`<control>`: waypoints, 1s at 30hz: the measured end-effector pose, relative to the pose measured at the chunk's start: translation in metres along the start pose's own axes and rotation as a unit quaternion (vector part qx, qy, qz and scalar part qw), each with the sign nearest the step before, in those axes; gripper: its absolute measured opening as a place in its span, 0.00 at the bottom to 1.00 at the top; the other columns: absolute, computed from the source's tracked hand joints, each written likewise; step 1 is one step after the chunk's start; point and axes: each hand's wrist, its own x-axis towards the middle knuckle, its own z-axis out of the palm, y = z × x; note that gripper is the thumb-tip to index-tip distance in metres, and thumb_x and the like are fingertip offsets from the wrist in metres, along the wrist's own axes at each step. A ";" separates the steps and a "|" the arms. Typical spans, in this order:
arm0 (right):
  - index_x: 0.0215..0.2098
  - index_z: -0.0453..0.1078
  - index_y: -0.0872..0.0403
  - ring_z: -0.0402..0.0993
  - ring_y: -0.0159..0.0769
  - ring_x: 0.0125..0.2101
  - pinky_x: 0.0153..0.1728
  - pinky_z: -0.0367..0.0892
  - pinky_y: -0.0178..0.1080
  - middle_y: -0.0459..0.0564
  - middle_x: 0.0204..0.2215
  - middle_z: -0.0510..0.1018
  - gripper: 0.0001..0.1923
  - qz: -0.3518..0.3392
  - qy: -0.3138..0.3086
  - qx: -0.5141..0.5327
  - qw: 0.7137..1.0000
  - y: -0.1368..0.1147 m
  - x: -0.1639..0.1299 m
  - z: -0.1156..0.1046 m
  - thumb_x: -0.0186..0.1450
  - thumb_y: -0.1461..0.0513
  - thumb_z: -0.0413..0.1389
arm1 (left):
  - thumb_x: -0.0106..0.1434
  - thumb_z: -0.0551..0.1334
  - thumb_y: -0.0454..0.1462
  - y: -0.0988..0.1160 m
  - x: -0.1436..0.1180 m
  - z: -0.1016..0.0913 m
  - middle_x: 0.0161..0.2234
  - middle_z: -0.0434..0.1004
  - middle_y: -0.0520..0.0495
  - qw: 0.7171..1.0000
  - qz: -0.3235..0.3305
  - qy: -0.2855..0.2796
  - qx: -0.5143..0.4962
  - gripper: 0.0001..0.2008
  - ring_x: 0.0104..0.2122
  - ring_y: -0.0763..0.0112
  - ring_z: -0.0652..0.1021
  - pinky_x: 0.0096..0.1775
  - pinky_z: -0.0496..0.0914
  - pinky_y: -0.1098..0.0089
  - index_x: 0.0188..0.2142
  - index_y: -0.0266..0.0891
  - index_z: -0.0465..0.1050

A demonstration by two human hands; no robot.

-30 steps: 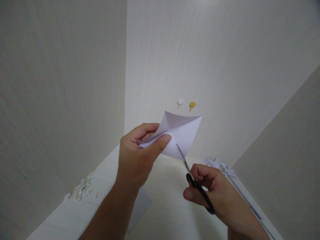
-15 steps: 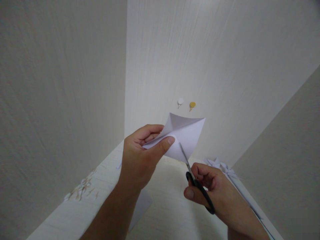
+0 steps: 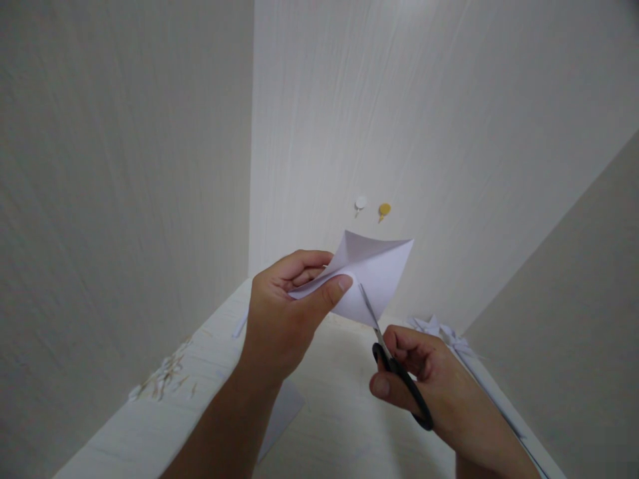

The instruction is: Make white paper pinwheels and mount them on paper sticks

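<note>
Holding paper (image 3: 392,269) up to scissors (image 3: 399,372)

Your left hand (image 3: 284,313), at the paper's eight o'clock, pinches it between thumb and fingers; your right hand (image 3: 432,372), at five, holds the scissors, slim metal blades (image 3: 369,306) across the lower corner. This looks like a cutting step, calling for steady paper and a thumb clear of the blades. Just off centre toward four o'clock, the paper is smooth, white, creased, roughly kite-shaped.
</note>
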 end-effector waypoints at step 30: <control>0.20 0.58 0.52 0.48 0.24 0.19 0.19 0.46 0.32 0.37 0.17 0.58 0.30 -0.027 0.007 0.032 0.999 0.000 0.002 0.002 0.49 0.52 0.76 | 0.51 0.76 0.37 -0.007 0.002 -0.003 0.28 0.83 0.51 1.000 0.009 0.011 0.021 0.10 0.26 0.70 0.80 0.28 0.74 0.73 0.33 0.39 0.83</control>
